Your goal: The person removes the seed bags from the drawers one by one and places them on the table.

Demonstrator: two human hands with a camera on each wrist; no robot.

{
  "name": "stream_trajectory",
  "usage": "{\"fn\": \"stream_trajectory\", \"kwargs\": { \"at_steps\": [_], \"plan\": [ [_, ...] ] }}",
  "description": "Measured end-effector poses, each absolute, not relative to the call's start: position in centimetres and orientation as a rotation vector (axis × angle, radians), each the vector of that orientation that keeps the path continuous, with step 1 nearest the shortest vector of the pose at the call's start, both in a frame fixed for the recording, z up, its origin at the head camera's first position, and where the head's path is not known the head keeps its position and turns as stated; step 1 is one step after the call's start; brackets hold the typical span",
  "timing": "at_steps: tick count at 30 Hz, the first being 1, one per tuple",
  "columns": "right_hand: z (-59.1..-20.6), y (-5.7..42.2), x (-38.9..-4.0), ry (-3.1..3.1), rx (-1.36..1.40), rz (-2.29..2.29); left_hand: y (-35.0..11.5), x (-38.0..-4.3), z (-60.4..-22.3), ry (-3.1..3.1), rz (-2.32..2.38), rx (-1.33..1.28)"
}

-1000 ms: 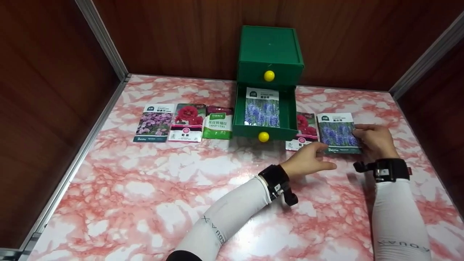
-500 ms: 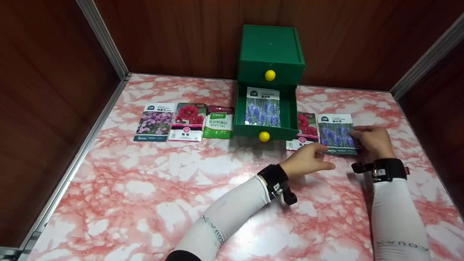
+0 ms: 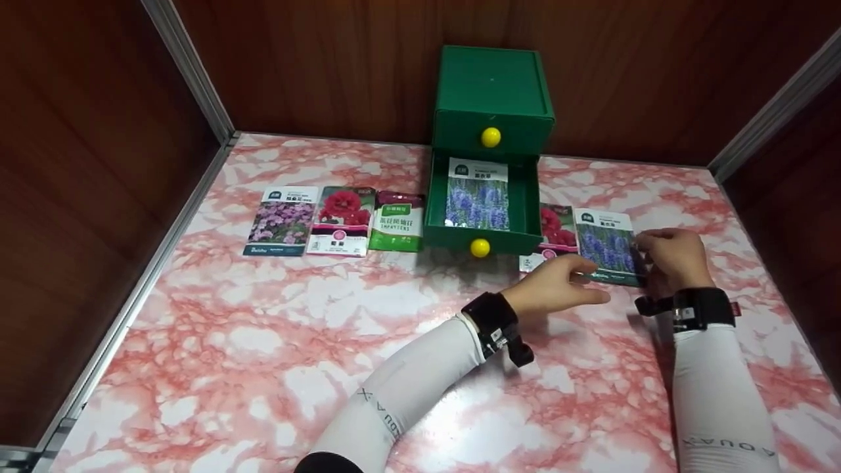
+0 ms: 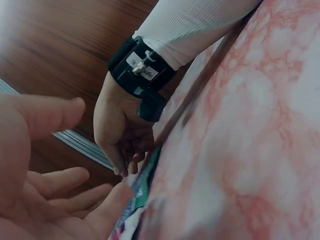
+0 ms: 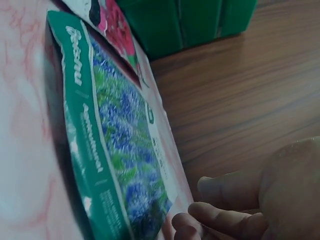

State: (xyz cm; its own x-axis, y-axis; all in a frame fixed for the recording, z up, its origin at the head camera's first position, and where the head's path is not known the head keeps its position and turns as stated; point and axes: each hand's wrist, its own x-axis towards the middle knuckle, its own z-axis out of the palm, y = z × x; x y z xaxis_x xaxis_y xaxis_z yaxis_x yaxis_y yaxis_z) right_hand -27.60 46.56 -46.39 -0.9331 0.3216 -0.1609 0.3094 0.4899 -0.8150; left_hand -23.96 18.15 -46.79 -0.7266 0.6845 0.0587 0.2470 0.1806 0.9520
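Purple-flower packet: between both hands.
Left hand: spread wide.
Right hand: at packet's right edge; pinch cannot be told.

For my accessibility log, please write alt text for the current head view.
A left hand and right hand flank a lavender packet on a marbled table. Leftward are a partly hidden red-flower packet, a green cabinet whose open lower drawer holds another lavender packet, then three more packets.

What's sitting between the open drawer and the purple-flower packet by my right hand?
A red-flower packet lies there, partly hidden by the open drawer, with the purple-flower packet beside it. The head view shows this.
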Motion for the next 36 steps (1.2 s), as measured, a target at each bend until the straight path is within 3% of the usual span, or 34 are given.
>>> {"fn": "stream_trajectory", "kwargs": {
  "at_steps": [16, 27, 36],
  "plan": [
    [-41.0, 40.3, -25.9, -2.538, -0.171, 1.444, 12.1, -24.3, -39.8, 2.006, 1.733, 1.172],
    [-37.6, 33.2, -25.1, -2.542, 0.012, 1.392, 5.2, -27.2, -36.6, 2.507, 1.57, 0.772],
    [-35.6, 27.8, -26.8, -2.727, 0.237, 1.215, 3.2, -29.2, -36.5, 2.791, 1.154, 0.531]
  ]
}}
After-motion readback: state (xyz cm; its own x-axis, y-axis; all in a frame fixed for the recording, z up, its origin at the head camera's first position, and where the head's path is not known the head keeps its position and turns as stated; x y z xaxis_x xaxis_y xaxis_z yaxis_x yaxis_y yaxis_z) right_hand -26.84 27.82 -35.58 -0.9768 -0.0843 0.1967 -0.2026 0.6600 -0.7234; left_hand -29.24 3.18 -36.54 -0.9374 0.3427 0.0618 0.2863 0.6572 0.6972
